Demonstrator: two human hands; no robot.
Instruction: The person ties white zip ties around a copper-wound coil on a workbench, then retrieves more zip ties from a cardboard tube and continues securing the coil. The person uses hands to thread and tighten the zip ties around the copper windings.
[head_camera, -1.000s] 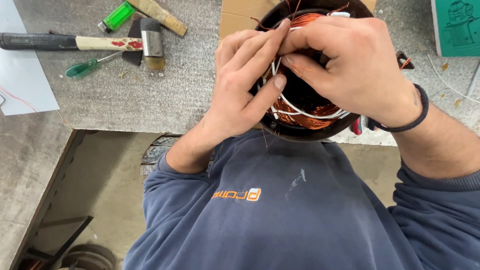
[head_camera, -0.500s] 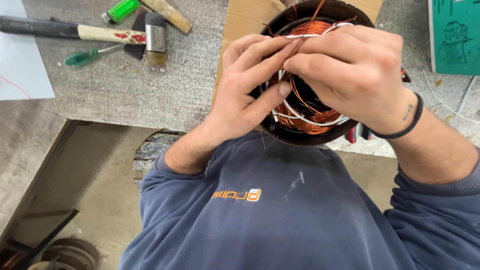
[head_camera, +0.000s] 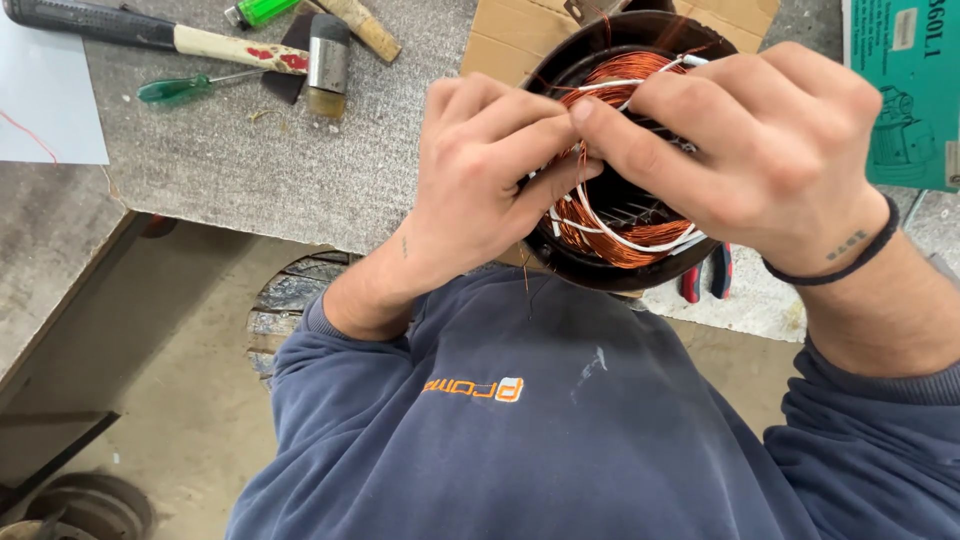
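A round black motor stator housing (head_camera: 600, 275) stands at the bench's near edge, filled with copper wire windings (head_camera: 640, 240) and white sleeved leads (head_camera: 640, 245). My left hand (head_camera: 480, 190) is at its left rim, thumb and fingers pinched on the copper wire and white lead. My right hand (head_camera: 770, 150) reaches over the top from the right, with its fingertips meeting the left hand's on the same wires. A black band circles my right wrist.
On the grey bench (head_camera: 300, 170) lie a hammer (head_camera: 200, 45), a green-handled screwdriver (head_camera: 180, 88), a green lighter (head_camera: 258, 10) and a wooden handle (head_camera: 365, 28). Cardboard (head_camera: 500, 40) sits under the housing, red-handled pliers (head_camera: 705, 280) beside it, a green booklet (head_camera: 905, 90) at right.
The view has shifted so the housing sits lower and closer. Both hands stay pinched on the wires, with the fingertips working slightly leftward at the rim.
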